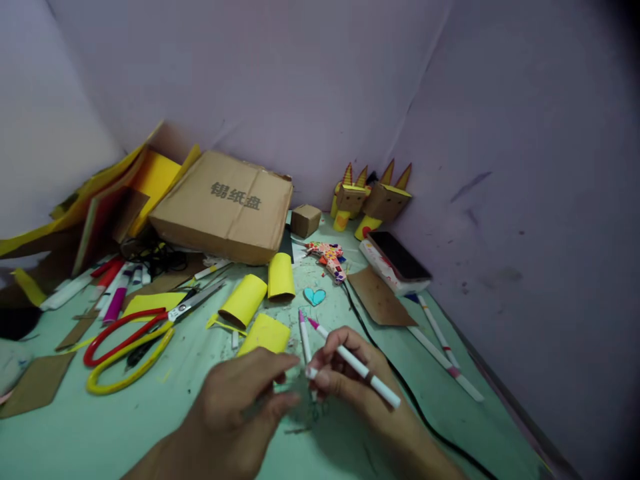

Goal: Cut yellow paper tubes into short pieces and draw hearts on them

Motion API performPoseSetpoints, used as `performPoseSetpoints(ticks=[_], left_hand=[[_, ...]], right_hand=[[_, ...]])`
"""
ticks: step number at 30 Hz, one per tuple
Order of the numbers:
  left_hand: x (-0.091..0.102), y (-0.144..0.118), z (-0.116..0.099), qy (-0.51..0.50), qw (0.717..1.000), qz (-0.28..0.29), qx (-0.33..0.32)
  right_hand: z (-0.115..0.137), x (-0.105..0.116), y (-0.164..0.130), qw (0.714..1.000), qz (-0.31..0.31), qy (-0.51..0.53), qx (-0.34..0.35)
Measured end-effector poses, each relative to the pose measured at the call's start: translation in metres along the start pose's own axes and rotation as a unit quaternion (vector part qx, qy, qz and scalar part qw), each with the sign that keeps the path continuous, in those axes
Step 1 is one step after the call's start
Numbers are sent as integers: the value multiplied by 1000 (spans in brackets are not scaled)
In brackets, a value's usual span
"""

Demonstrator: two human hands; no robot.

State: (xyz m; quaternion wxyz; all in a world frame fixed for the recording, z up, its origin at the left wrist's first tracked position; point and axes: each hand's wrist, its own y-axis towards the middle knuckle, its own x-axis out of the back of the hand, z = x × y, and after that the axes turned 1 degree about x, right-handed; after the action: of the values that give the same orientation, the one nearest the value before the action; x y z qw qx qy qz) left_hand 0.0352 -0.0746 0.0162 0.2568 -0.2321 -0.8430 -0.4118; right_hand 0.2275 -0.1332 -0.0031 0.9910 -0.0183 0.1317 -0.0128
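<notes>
Two markers (350, 360) in right hand (350, 383)

One head-worn view looks forward and steeply down from close above the green tabletop (125, 427), facing a far corner of lilac walls (300, 80); both hands sit near, at the bottom edge.

yellow paper rolls (243, 300): 3 | scissors (150, 327): 2 pairs | cardboard animal figures (373, 200): 2 | pink-tipped markers (355, 363) at hands: 2 | markers far left (115, 293): perhaps 5, blurred | blue heart (315, 296): 1
</notes>
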Motion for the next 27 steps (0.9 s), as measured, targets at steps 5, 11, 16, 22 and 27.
performPoseSetpoints(ticks=[5, 11, 16, 22, 27], left_hand=[[-8, -1, -5, -102, 992, 67, -24], [-5, 11, 0, -217, 930, -7, 295], [-8, 19, 7, -410, 780, -45, 471], [-9, 15, 5, -469, 759, -21, 451], [-12, 9, 0, -461, 789, 22, 407]], right_hand=[[-16, -18, -6, 996, 21, 82, -20], [-13, -14, -4, 989, -56, 130, 33], [-9, -18, -6, 974, -113, 195, 34], [-13, -15, -5, 980, -77, 177, 53], [-16, -19, -3, 973, -68, 217, 49]])
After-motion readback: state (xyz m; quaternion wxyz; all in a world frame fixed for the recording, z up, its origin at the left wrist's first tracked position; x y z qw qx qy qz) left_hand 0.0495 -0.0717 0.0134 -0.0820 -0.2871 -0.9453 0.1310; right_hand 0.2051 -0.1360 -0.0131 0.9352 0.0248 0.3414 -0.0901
